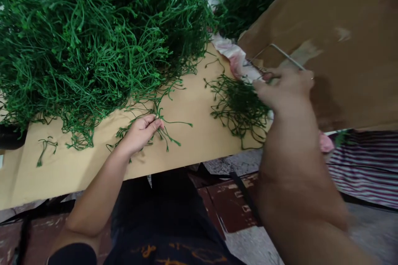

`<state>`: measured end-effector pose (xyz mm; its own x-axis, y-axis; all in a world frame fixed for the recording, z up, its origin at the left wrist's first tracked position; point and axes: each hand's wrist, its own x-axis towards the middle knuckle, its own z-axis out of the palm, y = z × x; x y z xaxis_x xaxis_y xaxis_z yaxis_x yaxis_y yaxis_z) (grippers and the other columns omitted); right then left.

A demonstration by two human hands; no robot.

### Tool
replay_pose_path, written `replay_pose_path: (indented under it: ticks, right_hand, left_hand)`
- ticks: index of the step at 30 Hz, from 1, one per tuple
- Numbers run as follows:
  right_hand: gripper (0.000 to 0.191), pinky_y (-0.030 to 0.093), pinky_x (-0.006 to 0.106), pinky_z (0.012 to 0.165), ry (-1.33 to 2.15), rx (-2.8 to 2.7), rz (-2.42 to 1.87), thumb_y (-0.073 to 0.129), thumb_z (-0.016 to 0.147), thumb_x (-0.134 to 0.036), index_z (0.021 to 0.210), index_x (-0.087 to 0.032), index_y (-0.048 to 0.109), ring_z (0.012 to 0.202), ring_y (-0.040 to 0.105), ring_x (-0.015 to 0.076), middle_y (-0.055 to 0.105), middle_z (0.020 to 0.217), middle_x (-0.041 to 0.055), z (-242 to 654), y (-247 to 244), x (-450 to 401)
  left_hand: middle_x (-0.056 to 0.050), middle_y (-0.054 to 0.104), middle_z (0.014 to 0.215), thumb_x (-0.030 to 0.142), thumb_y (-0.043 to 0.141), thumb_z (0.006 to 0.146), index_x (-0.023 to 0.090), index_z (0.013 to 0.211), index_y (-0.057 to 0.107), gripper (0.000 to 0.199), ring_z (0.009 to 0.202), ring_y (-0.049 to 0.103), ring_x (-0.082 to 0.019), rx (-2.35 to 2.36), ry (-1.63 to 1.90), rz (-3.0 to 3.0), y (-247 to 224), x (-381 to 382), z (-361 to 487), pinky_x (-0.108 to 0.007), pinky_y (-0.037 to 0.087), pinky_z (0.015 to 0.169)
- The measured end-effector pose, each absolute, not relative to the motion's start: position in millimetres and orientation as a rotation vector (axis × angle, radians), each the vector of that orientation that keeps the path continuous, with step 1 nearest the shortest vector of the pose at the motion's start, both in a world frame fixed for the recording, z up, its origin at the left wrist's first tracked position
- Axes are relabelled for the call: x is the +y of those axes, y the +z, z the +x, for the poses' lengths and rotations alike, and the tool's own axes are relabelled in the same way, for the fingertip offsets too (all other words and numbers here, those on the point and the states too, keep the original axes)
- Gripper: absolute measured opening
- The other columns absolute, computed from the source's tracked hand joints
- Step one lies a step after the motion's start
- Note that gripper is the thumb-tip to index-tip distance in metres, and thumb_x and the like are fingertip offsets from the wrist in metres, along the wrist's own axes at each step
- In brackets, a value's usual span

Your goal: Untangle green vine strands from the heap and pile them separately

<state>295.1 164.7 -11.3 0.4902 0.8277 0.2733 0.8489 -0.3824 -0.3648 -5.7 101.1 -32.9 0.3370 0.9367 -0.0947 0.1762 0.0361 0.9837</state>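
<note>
My left hand [143,131] pinches a green plastic sprig [169,132] over the cardboard sheet, its thin stems with small budded tips fanning out past the fingers. More loose sprigs lie beneath and around that hand. My right hand [287,87] reaches to the far right, beside a bent metal wire rod [287,56] and a crumpled pink-and-white cloth or wrapper [234,58]. Motion blurs its fingers, so whether it grips anything is unclear. Just left of the right forearm lies a separate small pile of green sprigs [241,105].
A large heap of green plastic stems [102,45] covers the back left of the cardboard sheet [199,132]. An upright cardboard panel [348,49] stands at the right, with more greenery [248,0] behind. Striped fabric [367,165] shows at the lower right.
</note>
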Motion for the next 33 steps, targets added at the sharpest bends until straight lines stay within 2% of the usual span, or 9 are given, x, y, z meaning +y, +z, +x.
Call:
replay_pose_path:
  ticks: [3, 5, 7, 10, 14, 18, 21, 25, 33]
  right_hand:
    - [0.055, 0.028, 0.041, 0.104, 0.048, -1.296, -2.414, 0.063, 0.072, -0.018, 0.122, 0.001, 0.05, 0.128, 0.032, 0.0349, 0.033, 0.133, 0.029, 269.9, 5.4, 155.0]
    - [0.051, 0.031, 0.041, 0.103, 0.145, -1.391, -2.382, 0.058, 0.077, -0.022, 0.123, 0.0, 0.05, 0.124, 0.039, 0.0329, 0.044, 0.125, 0.0267, 254.0, 18.0, 146.5]
    - [0.035, 0.038, 0.042, 0.094, 0.293, -1.485, -2.185, 0.051, 0.083, -0.027, 0.112, -0.009, 0.058, 0.107, 0.052, 0.0295, 0.058, 0.106, 0.0187, 237.2, 24.6, 134.9]
    - [0.02, 0.045, 0.035, 0.074, 0.682, -1.636, -1.635, 0.048, 0.084, -0.033, 0.09, -0.019, 0.06, 0.081, 0.058, 0.0203, 0.062, 0.086, 0.0082, 203.9, 16.2, 114.7]
    - [0.021, 0.039, 0.027, 0.061, 0.889, -1.925, -1.254, 0.053, 0.08, -0.037, 0.07, -0.018, 0.053, 0.065, 0.051, 0.0135, 0.058, 0.068, 0.0032, 162.6, -10.8, 100.6]
    - [0.035, 0.028, 0.024, 0.051, 0.952, -1.909, -1.25, 0.047, 0.083, -0.043, 0.059, -0.018, 0.043, 0.052, 0.034, 0.008, 0.038, 0.053, -0.0029, 157.9, -20.0, 102.8]
    - [0.041, 0.033, 0.024, 0.053, 1.241, -1.8, -1.047, 0.05, 0.078, -0.054, 0.06, -0.017, 0.046, 0.054, 0.036, 0.0077, 0.039, 0.056, -0.0031, 164.6, -17.9, 103.9]
    - [0.036, 0.044, 0.027, 0.069, 1.5, -1.418, -0.827, 0.061, 0.071, -0.052, 0.067, -0.018, 0.051, 0.067, 0.05, 0.01, 0.053, 0.073, 0.0011, 163.3, -20.1, 102.3]
    - [0.032, 0.049, 0.03, 0.068, 1.588, -1.103, -0.786, 0.055, 0.073, -0.044, 0.064, -0.021, 0.036, 0.069, 0.054, 0.0111, 0.056, 0.081, 0.0026, 151.2, -37.7, 109.8]
  left_hand:
    - [0.006, 0.033, 0.054, 0.038, 0.048, 0.082, 0.015, 0.073, 0.056, 0.025, 0.046, 0.027, -0.006, 1.131, 0.806, 1.405, -33.2, 100.8, -4.8, -0.021, 0.022, 0.046]
    - [0.006, 0.033, 0.054, 0.039, 0.047, 0.081, 0.016, 0.074, 0.056, 0.026, 0.046, 0.027, -0.006, 1.158, 0.806, 1.387, -32.8, 99.3, -5.6, -0.021, 0.023, 0.046]
    - [0.006, 0.033, 0.054, 0.038, 0.047, 0.081, 0.016, 0.074, 0.056, 0.025, 0.047, 0.028, -0.006, 1.18, 0.806, 1.396, -32.2, 98.6, -4.9, -0.021, 0.024, 0.047]
    - [0.006, 0.033, 0.053, 0.036, 0.048, 0.081, 0.016, 0.072, 0.056, 0.024, 0.05, 0.03, -0.007, 1.199, 0.797, 1.439, -32.3, 99.3, -1.3, -0.021, 0.026, 0.049]
    - [0.006, 0.031, 0.053, 0.038, 0.054, 0.077, 0.017, 0.062, 0.046, 0.028, 0.051, 0.029, -0.006, 1.195, 0.833, 1.459, -36.0, 99.9, 1.0, -0.02, 0.027, 0.049]
    - [0.006, 0.037, 0.055, 0.038, 0.051, 0.078, 0.016, 0.074, 0.05, 0.022, 0.05, 0.032, -0.006, 1.161, 0.848, 1.42, -39.7, 99.0, -1.7, -0.02, 0.027, 0.048]
    - [0.006, 0.034, 0.054, 0.038, 0.048, 0.08, 0.016, 0.069, 0.048, 0.024, 0.05, 0.031, -0.006, 1.124, 0.841, 1.426, -40.3, 99.2, -2.2, -0.02, 0.026, 0.048]
    - [0.006, 0.028, 0.054, 0.038, 0.045, 0.081, 0.017, 0.061, 0.042, 0.029, 0.05, 0.027, -0.006, 1.15, 0.859, 1.479, -37.8, 98.6, -1.5, -0.021, 0.023, 0.047]
    - [0.005, 0.034, 0.055, 0.036, 0.046, 0.08, 0.017, 0.073, 0.053, 0.021, 0.054, 0.034, -0.008, 1.198, 0.901, 1.409, -36.2, 97.1, -1.5, -0.02, 0.027, 0.05]
